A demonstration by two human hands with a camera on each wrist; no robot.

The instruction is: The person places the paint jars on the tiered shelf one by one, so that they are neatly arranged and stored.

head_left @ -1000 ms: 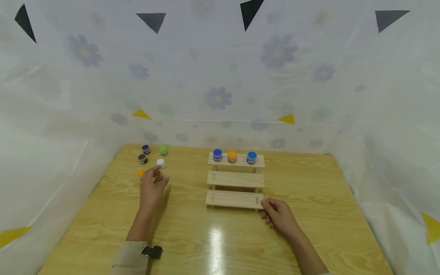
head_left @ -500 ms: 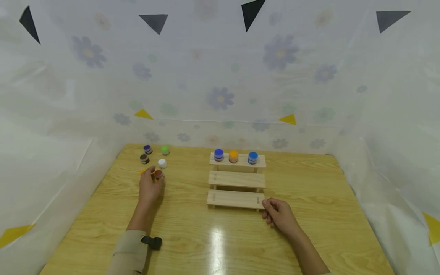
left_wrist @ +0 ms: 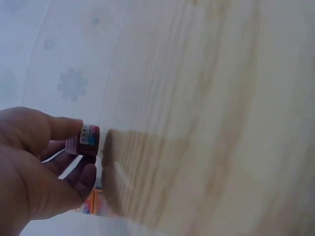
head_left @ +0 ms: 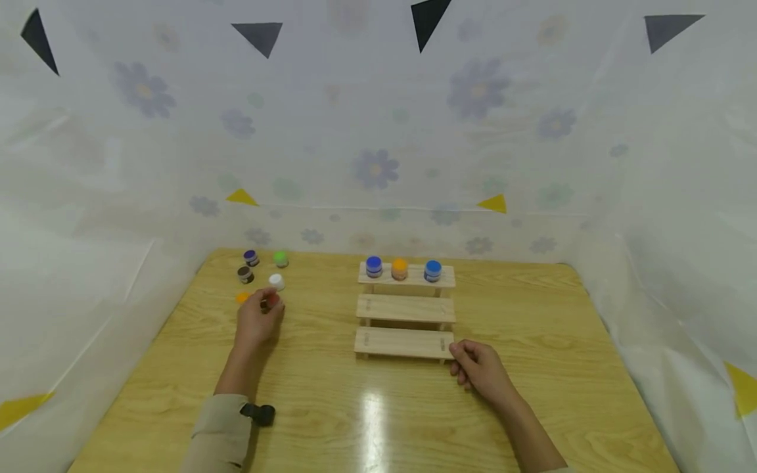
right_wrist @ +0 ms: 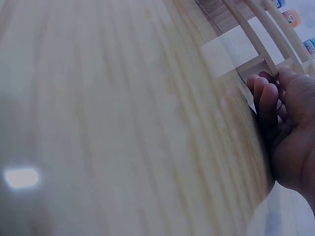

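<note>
On the left of the table, my left hand [head_left: 256,325] pinches a small dark-red paint jar [left_wrist: 89,140] between thumb and fingers. The left wrist view shows its label, with the fingers partly hiding its sides. My right hand [head_left: 481,374] holds the front right corner of a three-step wooden display rack [head_left: 405,309]. In the right wrist view the fingers curl at the end of the rack's lowest board. On the top step stand a purple-blue jar [head_left: 374,267], an orange jar [head_left: 399,269] and a blue jar [head_left: 432,270].
Around my left hand stand a white-lidded jar [head_left: 276,281], a black jar [head_left: 245,274], a dark purple jar [head_left: 251,257] and a green jar [head_left: 280,259]. Another orange jar [head_left: 242,297] is partly hidden by the hand. White flowered sheeting [head_left: 378,131] encloses the wooden table [head_left: 319,394].
My left hand has closed its thumb and fingers in on the dark-red jar. My right hand keeps its hold on the rack, and the jars on top have not moved.
</note>
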